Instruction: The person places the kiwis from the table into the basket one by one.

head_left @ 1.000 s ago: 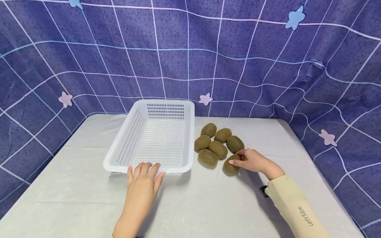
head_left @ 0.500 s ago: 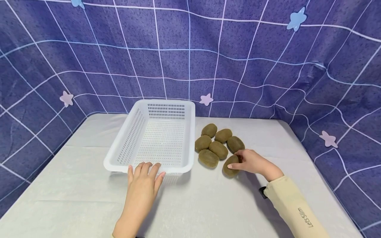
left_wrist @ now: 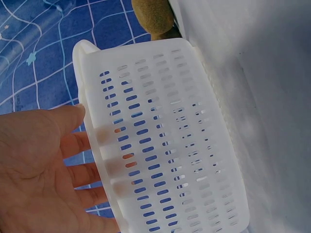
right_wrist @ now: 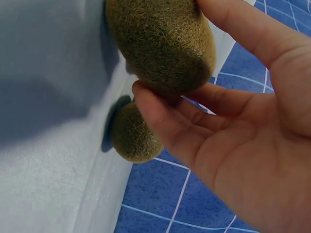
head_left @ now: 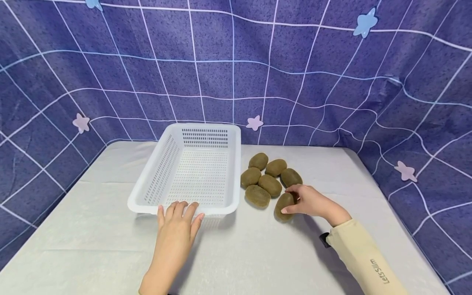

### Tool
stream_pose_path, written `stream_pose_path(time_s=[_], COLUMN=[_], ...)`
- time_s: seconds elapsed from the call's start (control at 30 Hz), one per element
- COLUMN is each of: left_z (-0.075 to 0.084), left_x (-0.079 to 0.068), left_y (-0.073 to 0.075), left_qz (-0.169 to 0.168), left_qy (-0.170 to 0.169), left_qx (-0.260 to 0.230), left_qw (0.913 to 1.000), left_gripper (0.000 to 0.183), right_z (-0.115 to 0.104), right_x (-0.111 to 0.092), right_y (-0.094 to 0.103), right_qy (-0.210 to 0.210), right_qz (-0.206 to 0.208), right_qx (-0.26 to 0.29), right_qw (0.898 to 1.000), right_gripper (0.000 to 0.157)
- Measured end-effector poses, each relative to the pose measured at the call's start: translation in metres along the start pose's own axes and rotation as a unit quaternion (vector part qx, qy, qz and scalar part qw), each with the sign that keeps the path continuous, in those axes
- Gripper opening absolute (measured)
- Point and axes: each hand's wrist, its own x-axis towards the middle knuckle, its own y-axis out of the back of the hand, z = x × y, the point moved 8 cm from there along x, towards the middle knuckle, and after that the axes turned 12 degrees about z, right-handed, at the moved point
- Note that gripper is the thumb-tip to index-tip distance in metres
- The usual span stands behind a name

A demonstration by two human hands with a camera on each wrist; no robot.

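Observation:
A white perforated plastic basket point(head_left: 236, 196) stands left of centre on the table. My left hand point(head_left: 175, 229) is at its near rim, fingers hooked over the edge. In the left wrist view those fingers point(left_wrist: 82, 174) pass behind the basket wall, and the thumb touches the rim. Right of the basket, my right hand point(head_left: 313, 201) holds a brown fuzzy kiwi point(head_left: 284, 207) between thumb and fingers. The right wrist view shows this kiwi point(right_wrist: 163, 46) close up; whether it touches the table I cannot tell. Several other kiwis point(head_left: 270, 185) lie grouped just behind it.
White cloth covers the table point(head_left: 250, 254). A blue-purple curtain point(head_left: 236, 78) with a grid and stars hangs behind and at both sides. One kiwi of the group point(head_left: 291, 177) lies just beyond my right fingers.
My right hand has shifted slightly left, its thumb further round the kiwi. The kiwi has turned a little and moved slightly toward the near left. My left hand and the basket stay put.

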Motion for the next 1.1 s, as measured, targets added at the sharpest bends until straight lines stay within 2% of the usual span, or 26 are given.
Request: stream_pose_path(time_s=[0.3, 0.47, 0.67, 1.1], left_z=[0.000, 0.000, 0.000, -0.002], left_x=[0.000, -0.001, -0.001, -0.002], left_y=[0.000, -0.001, -0.001, -0.002], left_qz=[-0.004, -0.010, -0.016, -0.017], left_qy=[0.002, 0.008, 0.017, 0.016], left_qx=[-0.001, 0.000, 0.000, 0.002], left_qw=[1.0000, 0.9999, 0.9997, 0.9997], left_gripper=[0.034, 0.034, 0.034, 0.035], right_z=[0.000, 0.000, -0.003, -0.007], right_x=[-0.001, -0.003, -0.003, -0.001], right_y=[-0.002, -0.009, -0.016, -0.016], right_qy=[0.009, 0.007, 0.016, 0.039], right_qz=[0.001, -0.023, -0.041, -0.046], right_qx=[0.051, 0.076, 0.078, 0.106], right_qw=[0.999, 0.997, 0.996, 0.992], right_gripper=[0.059, 0.056, 0.056, 0.052])
